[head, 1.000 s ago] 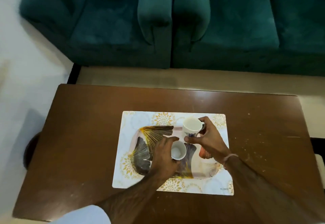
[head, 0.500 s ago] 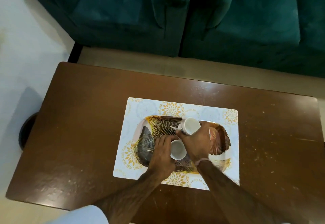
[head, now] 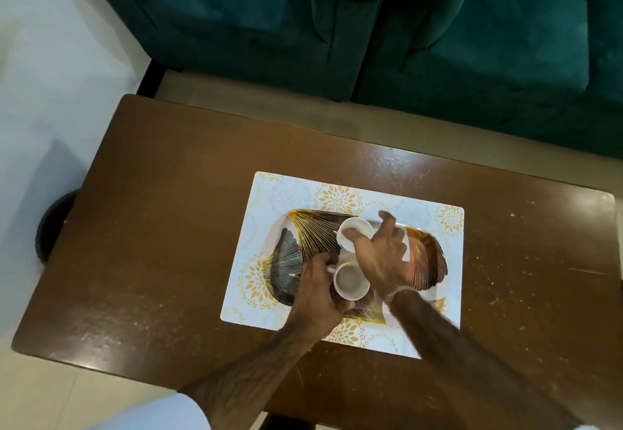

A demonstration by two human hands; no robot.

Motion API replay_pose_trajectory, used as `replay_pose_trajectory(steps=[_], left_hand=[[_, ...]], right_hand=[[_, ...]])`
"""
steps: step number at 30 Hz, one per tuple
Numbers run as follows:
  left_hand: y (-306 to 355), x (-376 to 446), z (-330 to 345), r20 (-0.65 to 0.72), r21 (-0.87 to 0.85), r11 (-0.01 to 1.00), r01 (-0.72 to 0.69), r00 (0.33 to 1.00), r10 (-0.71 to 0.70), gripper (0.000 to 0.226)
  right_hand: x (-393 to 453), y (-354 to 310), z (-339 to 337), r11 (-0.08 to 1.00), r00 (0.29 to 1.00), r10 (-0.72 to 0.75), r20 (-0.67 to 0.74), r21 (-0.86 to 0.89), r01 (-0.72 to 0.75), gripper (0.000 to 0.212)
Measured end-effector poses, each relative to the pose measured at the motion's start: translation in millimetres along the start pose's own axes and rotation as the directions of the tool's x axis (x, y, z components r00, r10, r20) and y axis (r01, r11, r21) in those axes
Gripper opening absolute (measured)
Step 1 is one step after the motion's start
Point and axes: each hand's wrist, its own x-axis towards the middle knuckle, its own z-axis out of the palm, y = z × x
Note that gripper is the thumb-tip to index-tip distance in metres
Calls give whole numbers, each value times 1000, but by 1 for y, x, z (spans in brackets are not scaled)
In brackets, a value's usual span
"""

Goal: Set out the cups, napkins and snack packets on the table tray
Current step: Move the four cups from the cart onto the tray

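Two white cups stand upright on a patterned tray (head: 426, 254) with gold and dark leaf shapes. The near cup (head: 351, 282) is gripped at its left side by my left hand (head: 318, 291). The far cup (head: 354, 231) sits under the thumb and fingers of my right hand (head: 381, 254), whose fingers are spread; whether it still grips the cup I cannot tell. The tray rests on a white placemat (head: 290, 193) with yellow flower prints. No napkins or snack packets are in view.
The placemat lies on a brown wooden table (head: 168, 227) with worn spots. Dark green sofas (head: 371, 25) stand behind the table's far edge. A dark round object (head: 50, 227) sits on the floor at the table's left.
The camera has tilted down, so the table sits higher in view. My right hand has shifted left over the far cup and its fingers have spread. My left hand stays on the near cup.
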Motion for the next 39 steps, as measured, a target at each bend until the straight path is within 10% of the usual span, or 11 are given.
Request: replay_pose_trajectory(steps=[3, 6, 16, 39], left_hand=[[-2, -3, 2, -23, -14, 1000, -14, 1000, 14, 73], [-3, -6, 4, -49, -26, 999, -26, 998, 25, 69], [1, -11, 10, -116, -62, 998, 2, 993, -9, 66], [82, 28, -68, -123, 236, 970, -57, 988, 88, 77]], right_hand=[[19, 6, -32, 794, 816, -467, 340, -244, 556, 89], [37, 3, -39, 554, 624, -520, 584, -325, 766, 85], [25, 11, -20, 724, 857, -429, 284, -459, 515, 86], [9, -26, -86, 717, 817, -498, 290, -393, 576, 65]])
